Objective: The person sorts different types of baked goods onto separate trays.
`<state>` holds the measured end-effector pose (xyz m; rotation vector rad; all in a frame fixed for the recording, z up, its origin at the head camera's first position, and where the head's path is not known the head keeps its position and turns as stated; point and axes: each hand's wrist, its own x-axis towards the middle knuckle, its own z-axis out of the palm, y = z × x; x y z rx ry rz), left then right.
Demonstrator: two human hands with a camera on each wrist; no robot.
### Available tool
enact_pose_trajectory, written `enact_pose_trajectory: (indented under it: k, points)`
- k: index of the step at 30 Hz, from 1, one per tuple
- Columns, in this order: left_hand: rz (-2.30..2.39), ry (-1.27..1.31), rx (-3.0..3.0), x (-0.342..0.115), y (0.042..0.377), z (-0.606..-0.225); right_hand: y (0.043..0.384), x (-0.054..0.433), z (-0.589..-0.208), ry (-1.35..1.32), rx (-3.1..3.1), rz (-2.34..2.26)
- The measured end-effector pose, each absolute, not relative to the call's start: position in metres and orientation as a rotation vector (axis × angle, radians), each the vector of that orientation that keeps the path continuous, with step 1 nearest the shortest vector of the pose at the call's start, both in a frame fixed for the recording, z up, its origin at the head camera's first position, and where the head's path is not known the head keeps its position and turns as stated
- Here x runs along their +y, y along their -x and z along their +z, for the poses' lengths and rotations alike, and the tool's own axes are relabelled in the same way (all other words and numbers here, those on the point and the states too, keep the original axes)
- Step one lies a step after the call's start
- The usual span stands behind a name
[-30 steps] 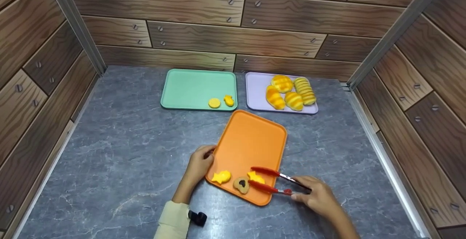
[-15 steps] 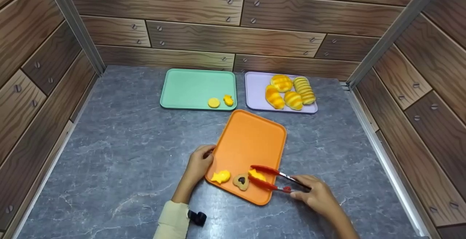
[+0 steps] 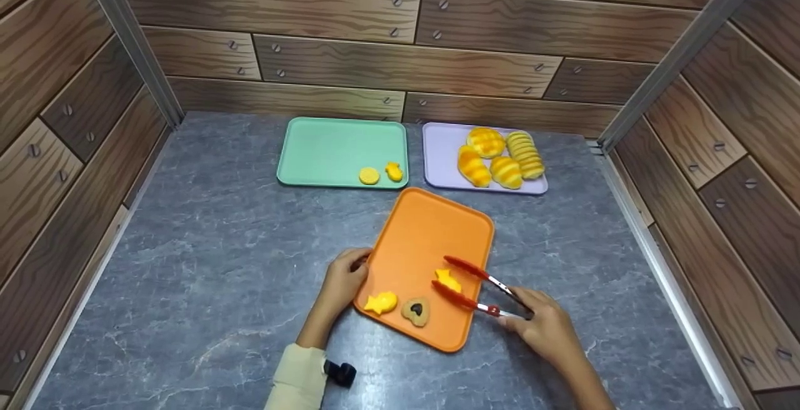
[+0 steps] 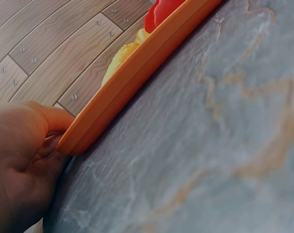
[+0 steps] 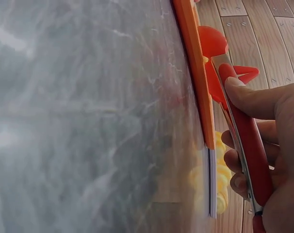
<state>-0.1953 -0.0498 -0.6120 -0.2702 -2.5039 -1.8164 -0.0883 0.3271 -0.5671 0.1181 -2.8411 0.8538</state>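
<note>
My left hand (image 3: 345, 277) grips the left rim of an orange tray (image 3: 431, 222), thumb at the edge in the left wrist view. In my right hand (image 3: 547, 325) are red-tipped tongs (image 3: 461, 298), held by their handles with the thumb along one arm in the right wrist view. Between the tongs' spread tips lies a yellow fish-shaped piece (image 3: 447, 279), partly covered by the nearer tip. A second yellow fish-shaped piece (image 3: 381, 302) and a brown heart-shaped cookie with a dark centre (image 3: 415, 312) lie along the tray's near end.
A green tray (image 3: 331, 147) at the back holds a round yellow cookie (image 3: 369, 176) and a small yellow piece (image 3: 394, 171). Beside it, a lilac tray (image 3: 440, 160) carries several toy breads (image 3: 486, 142). Wood-patterned walls (image 3: 337, 66) enclose the grey table on three sides.
The tongs and the yellow fish-shaped piece between them have shifted away from me, up the orange tray, off the heart cookie's side. The left hand and the tray stay in place.
</note>
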Motion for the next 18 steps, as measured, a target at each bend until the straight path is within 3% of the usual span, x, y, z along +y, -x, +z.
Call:
enact_pose_trajectory:
  k: [18]
  points:
    - [-1.819, 0.277, -2.502, -0.0494, 0.1952, -0.6148, 0.0778, 0.3296, -0.5665, -0.023, -2.788, 0.877]
